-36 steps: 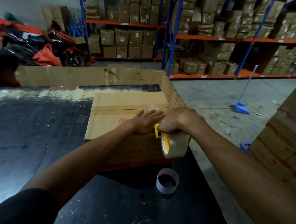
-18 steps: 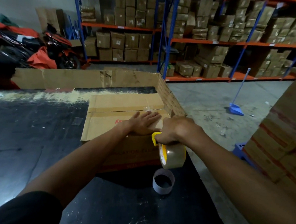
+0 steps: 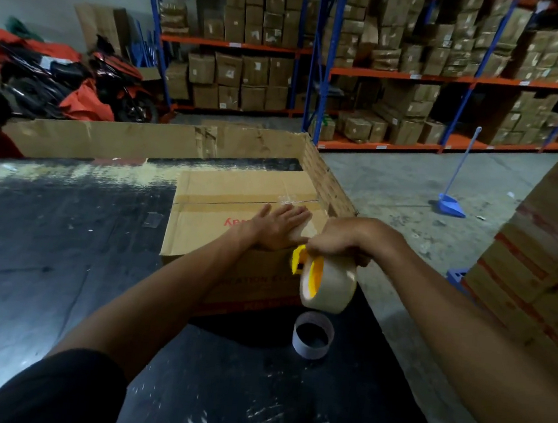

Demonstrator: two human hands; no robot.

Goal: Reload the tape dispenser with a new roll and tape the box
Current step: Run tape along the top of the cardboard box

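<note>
Brown cardboard box (image 3: 236,207) sits on the black table (image 3: 59,257). My left hand (image 3: 277,226) lies flat and open on it. My right hand (image 3: 343,237) grips the tape dispenser (image 3: 327,282) tight at the near edge. I should pull slowly and press hard.

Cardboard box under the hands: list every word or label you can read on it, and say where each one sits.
Cardboard box top, red print beside the left hand: upside down, mostly covered, unreadable.
Box front face, upper line: "...ATION", rest blurred.
Box front face, lower red line: too blurred.
Shelf boxes, white labels: too small.
</note>
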